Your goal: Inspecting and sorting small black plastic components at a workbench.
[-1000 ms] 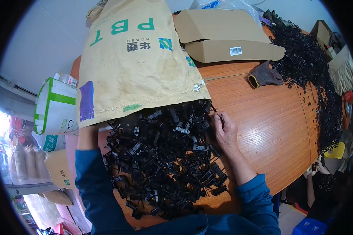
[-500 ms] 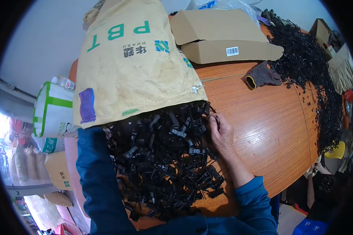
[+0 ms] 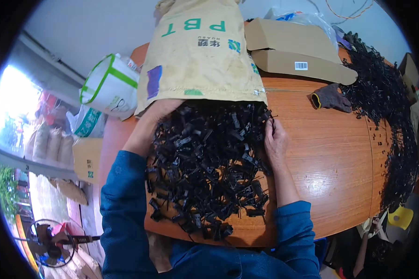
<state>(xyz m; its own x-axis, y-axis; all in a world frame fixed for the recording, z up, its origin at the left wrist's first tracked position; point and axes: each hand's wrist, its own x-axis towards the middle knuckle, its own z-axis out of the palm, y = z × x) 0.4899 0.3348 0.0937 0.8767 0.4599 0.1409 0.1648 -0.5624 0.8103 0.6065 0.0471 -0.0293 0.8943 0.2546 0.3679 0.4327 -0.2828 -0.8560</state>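
Observation:
A large heap of small black plastic parts (image 3: 205,172) lies on the wooden table in front of me, spilling from the mouth of a tan woven sack (image 3: 200,69). My left hand (image 3: 165,110) reaches under the sack's lower edge at the heap's far left; its fingers are hidden there. At the heap's right edge, near the sack's corner, my right hand (image 3: 277,139) is closed, thumb against curled fingers. Dark parts touch its fingertips, but what it grips, if anything, cannot be made out.
Beyond the sack's right side lies a cardboard box (image 3: 293,46), with a dark knitted glove (image 3: 331,98) nearer. A second, long pile of black parts (image 3: 386,121) follows the table's right side. Left stand a white-green bag (image 3: 109,88) and a fan (image 3: 53,242). Another person (image 3: 375,246) sits lower right.
My left hand, earlier hidden under the sack, has drawn back so its wrist and back show. The sack's mouth sits farther away, uncovering more of the heap. The whole view has shifted.

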